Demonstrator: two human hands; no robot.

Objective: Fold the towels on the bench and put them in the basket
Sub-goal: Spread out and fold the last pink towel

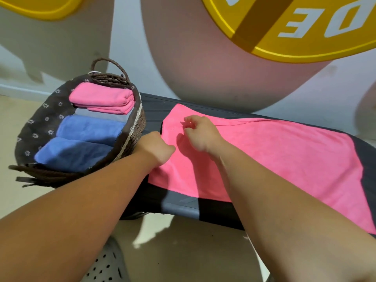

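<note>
A pink towel (274, 151) lies spread flat along the dark bench (183, 208). My left hand (157, 148) rests at the towel's near-left edge with fingers curled; whether it pinches the cloth is hidden. My right hand (200, 133) hovers over the towel's left end, fingers bent and pinched close to the fabric near its far-left corner. A woven basket (130, 139) with a dark flowered lining stands at the bench's left end. It holds folded pink towels (103, 98) at the back and folded blue towels (81, 143) in front.
The wall behind carries large pink and yellow painted shapes (203, 58). A beige floor (183, 251) lies below the bench. A grey perforated shoe (105, 265) shows at the bottom edge. The basket's braided handle (114, 66) sticks up at its far side.
</note>
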